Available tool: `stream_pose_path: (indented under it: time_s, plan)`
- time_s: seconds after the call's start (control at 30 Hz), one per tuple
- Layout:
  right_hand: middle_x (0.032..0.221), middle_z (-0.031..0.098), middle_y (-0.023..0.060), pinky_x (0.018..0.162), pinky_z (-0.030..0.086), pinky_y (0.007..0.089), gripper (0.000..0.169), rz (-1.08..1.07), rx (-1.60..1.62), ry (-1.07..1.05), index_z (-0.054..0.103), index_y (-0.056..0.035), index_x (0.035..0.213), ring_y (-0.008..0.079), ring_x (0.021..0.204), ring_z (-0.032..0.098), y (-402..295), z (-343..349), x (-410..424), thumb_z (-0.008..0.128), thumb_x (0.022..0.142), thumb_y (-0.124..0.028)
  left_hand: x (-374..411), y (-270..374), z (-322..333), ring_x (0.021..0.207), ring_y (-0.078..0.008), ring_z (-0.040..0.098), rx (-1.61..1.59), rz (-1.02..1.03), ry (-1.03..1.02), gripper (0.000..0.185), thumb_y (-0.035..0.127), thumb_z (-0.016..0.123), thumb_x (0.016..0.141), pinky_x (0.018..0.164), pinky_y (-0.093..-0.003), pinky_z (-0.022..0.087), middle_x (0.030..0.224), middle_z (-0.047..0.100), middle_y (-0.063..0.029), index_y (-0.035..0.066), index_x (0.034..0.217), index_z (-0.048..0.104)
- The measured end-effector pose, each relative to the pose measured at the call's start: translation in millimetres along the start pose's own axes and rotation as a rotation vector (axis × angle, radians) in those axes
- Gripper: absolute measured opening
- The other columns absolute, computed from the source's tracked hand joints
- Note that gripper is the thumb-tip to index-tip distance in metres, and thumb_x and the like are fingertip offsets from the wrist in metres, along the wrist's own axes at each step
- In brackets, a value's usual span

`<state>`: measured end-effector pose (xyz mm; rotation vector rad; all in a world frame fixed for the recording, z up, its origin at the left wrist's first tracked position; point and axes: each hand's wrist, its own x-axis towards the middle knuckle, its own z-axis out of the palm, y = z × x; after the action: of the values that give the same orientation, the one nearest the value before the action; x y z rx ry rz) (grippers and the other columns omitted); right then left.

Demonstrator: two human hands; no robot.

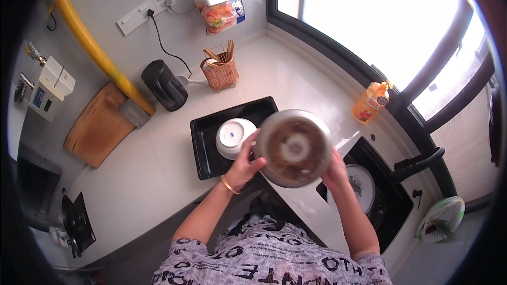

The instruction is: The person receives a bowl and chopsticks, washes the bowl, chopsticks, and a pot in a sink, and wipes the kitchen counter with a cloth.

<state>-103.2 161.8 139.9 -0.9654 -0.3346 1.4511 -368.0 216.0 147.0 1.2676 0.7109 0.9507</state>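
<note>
Both hands hold a round metal pot or bowl [295, 148], its brown-stained underside facing the camera and slightly blurred. My left hand [245, 166] grips its left rim, the thumb towards the base. My right hand [336, 168] grips its lower right side. Behind and to the left of it, a white bowl [231, 133] lies upside down in a black rectangular tray [200, 162] on the counter. The held vessel hides the tray's right part. To the right, a round light-coloured pan or lid [362, 186] sits in the black sink [390, 221], partly behind my right forearm.
A black electric kettle [164, 85], a utensil basket [221, 75] and a wooden cutting board [99, 126] stand at the back and left. A dish-soap bottle [370, 103] stands by the window. The black faucet [420, 164] juts over the sink. A frying pan [70, 213] is far left.
</note>
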Motion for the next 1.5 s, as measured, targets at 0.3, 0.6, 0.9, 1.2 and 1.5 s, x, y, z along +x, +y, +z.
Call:
stream_pose_path:
  time_s: [0.3,0.6,0.9,1.2,1.5]
  plan:
    - [0.112,0.062,0.0042,0.083,0.05,0.0313,0.04,0.244,-0.624,-0.194,0.045,-0.0071,0.138,0.0145,0.094,0.061,111.7,104.8,121.0,0.042,0.099,-0.017,-23.1,-12.3,-150.3,0.126,-0.0176,0.04,-0.152,-0.18,0.324,0.068,0.037,0.068,0.087,0.107,-0.0342,0.032,0.136,0.044,-0.0065,0.008,0.139,0.036]
    - [0.09,0.066,0.0206,0.075,0.052,0.0402,0.037,-0.129,-1.369,-0.146,0.06,-0.0089,0.118,0.0319,0.083,0.065,152.4,96.2,163.7,0.043,0.086,-0.009,-9.9,-61.7,-178.5,0.123,-0.0197,0.045,-0.346,-0.279,0.416,0.054,0.032,0.058,0.094,0.104,-0.0373,0.036,0.135,0.047,-0.0069,0.008,0.138,0.038]
    - [0.106,0.06,0.0256,0.085,0.051,0.0452,0.039,-0.35,-1.496,-0.27,0.053,0.0031,0.117,0.0409,0.098,0.06,144.5,82.7,129.5,0.053,0.079,-0.008,2.2,-75.6,-177.4,0.129,-0.0231,0.037,-0.091,-0.295,0.469,0.069,0.029,0.057,0.095,0.107,-0.0376,0.033,0.144,0.036,-0.0118,0.006,0.148,0.02]
    - [0.121,0.056,0.0126,0.094,0.045,0.0364,0.028,-0.64,-1.511,-0.041,0.056,-0.0032,0.119,0.0221,0.108,0.056,21.7,-116.3,-74.4,0.053,0.091,-0.009,2.5,-29.3,-130.3,0.141,-0.0336,0.023,1.014,0.146,0.509,0.071,0.011,0.057,0.091,0.116,-0.0417,0.018,0.153,0.02,-0.0204,0.003,0.149,0.015]
    - [0.128,0.049,0.0253,0.103,0.037,0.0445,0.069,0.397,-1.789,1.242,0.042,-0.0007,0.134,0.04,0.121,0.045,18.7,-332.0,-367.1,0.074,0.077,-0.022,2.0,0.9,31.3,0.138,-0.0307,0.029,0.949,0.262,0.256,0.072,0.002,0.058,0.084,0.112,-0.0409,0.024,0.151,0.026,-0.0169,0.002,0.147,0.022]
